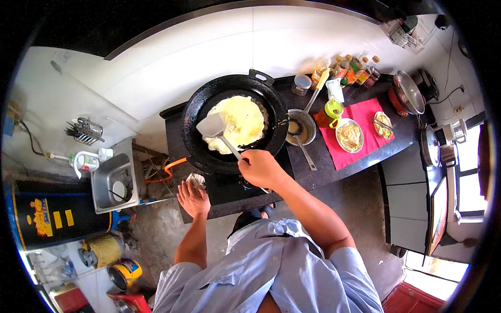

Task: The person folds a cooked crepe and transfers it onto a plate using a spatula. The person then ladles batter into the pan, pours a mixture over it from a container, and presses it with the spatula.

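A large black wok [194,107] holds a yellow-white layer of egg [245,117]. In my right hand [261,168] is the handle of a metal spatula [211,125], its blade over the left part of the egg. My left hand [193,198] rests at the counter's front edge, left of the wok's underside, on a crumpled pale cloth [196,181]; whether the fingers grip it is hard to tell. Right of the wok, a small pot [311,130] contains a brownish liquid and a ladle [306,153].
On a red cloth [334,152] stand a bowl of pale food [349,136], another dish [383,125] and a green-lidded jug [329,114]. Several bottles [355,71] line the wall. A sink [111,172] is at the left, a steel pan [409,93] at the right.
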Tool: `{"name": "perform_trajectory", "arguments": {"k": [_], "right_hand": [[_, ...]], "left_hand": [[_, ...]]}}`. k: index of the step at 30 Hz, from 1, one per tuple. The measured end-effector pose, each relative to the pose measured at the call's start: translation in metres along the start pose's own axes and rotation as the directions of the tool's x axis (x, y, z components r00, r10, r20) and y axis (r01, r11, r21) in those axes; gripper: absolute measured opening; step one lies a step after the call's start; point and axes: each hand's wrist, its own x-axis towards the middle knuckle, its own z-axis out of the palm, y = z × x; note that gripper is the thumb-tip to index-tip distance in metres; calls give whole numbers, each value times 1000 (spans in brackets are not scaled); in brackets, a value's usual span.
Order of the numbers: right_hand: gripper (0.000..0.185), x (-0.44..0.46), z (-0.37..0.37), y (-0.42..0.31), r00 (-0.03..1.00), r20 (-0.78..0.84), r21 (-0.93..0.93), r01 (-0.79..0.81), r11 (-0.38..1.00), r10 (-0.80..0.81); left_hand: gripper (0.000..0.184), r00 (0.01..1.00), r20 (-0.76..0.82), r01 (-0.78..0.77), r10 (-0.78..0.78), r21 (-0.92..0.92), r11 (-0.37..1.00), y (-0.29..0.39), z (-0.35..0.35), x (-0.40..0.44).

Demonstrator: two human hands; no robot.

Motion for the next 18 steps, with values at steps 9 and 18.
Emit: {"name": "perform_trajectory", "arguments": {"k": [9, 18], "right_hand": [[33, 45, 2, 5, 994, -53, -101, -106, 989, 101], [32, 8, -8, -10, 996, 76, 74, -57, 996, 51]], "left_hand": [[58, 999, 28, 19, -18, -36, 999, 2, -3, 2], [57, 1000, -13, -11, 11, -10, 1000, -1, 0, -1]]}}
